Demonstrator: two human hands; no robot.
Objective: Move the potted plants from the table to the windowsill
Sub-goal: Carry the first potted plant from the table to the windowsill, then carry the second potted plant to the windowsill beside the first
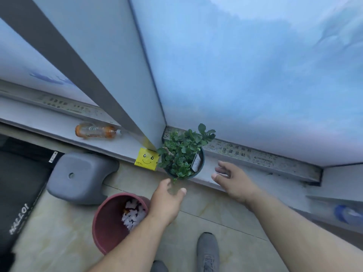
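Note:
A small green potted plant [182, 154] in a dark round pot stands upright on the white windowsill [216, 173], in the corner by the window frame, with a white tag stuck in its soil. My left hand [167, 201] hovers just below and in front of the pot, fingers relaxed and spread, holding nothing. My right hand [233, 181] hangs to the right of the pot over the sill's edge, fingers loosely extended, also empty. Neither hand touches the pot. No table is in view.
A yellow smiley-face packet [147, 159] leans beside the pot. An orange drink bottle [97, 131] lies on the sill at left. On the floor stand a red bin [110, 222] with scraps and a grey plastic stool [80, 179]. A blue-capped bottle [347, 213] is at right.

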